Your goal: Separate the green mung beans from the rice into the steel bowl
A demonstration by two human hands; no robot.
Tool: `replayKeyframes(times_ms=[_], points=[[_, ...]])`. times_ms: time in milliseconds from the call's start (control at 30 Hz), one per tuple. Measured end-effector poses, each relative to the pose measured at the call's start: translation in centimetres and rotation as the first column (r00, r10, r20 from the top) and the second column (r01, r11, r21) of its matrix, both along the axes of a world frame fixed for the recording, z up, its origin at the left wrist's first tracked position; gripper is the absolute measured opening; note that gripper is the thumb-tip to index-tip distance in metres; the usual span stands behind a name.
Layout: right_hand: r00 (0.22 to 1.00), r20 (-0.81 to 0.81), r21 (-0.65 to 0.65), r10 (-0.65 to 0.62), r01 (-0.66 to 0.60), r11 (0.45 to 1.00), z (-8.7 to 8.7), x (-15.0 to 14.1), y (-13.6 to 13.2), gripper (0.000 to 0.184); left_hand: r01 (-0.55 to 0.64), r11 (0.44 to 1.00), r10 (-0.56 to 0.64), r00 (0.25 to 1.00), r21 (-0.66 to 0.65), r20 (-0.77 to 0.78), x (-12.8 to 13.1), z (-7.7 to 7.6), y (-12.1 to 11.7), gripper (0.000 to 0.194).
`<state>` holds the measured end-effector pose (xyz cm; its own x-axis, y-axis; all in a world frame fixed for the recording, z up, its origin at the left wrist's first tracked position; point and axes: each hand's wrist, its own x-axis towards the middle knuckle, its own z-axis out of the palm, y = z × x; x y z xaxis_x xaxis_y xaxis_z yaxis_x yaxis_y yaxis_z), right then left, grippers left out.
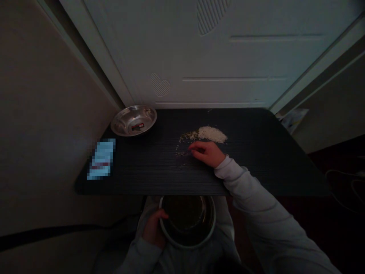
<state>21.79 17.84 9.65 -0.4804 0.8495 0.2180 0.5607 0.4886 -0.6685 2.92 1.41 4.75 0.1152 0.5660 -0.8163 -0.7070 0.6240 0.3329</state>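
My left grip (154, 227) clamps the bowl (196, 238) by its rim, partly beneath the worktop (148, 163), where, just beyond my right grip (207, 153), together or apart I cannot tell, the grain pile (205, 134) lies lengthwise sideways, green end pointing left.

The table (148, 171) stretches across in front of you, with a panelled door (199, 64) behind it and a wall (42, 121) to its left. At the table's far left corner sits a bowl (121, 122); nearer you, by the left edge, lies a flat object (102, 159), its details obscured. Right of centre, toward the back, is a heap of grains (212, 134). Your right hand (207, 154) is just in front of the heap, with scattered grains (179, 154) left of its fingertips. Below the near edge, a round vessel (211, 230) is at your lap, your left hand (155, 227) on its left rim.
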Motion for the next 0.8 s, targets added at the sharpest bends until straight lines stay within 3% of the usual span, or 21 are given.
replayKeyframes(times_ms=[233, 533, 800], points=[[1.0, 0.007, -0.009, 0.008, -0.008, 1.0, -0.2, -0.3, 0.0, 0.021, 0.031, 0.998, -0.032, 0.999, -0.052, -0.021, -0.1, 0.0, 0.1, 0.022], [1.0, 0.006, 0.021, -0.007, 0.007, 1.0, -0.7, -1.2, 0.2, 0.022, 0.097, 0.995, -0.098, 0.992, -0.021, -0.073, 0.2, 0.6, 0.0, 0.021], [0.999, -0.037, -0.011, -0.04, 0.039, 0.999, 0.0, -0.5, 0.0, 0.021, 0.058, 0.996, -0.058, 0.998, -0.07, -0.002, 0.0, 0.2, 0.2, 0.019]])
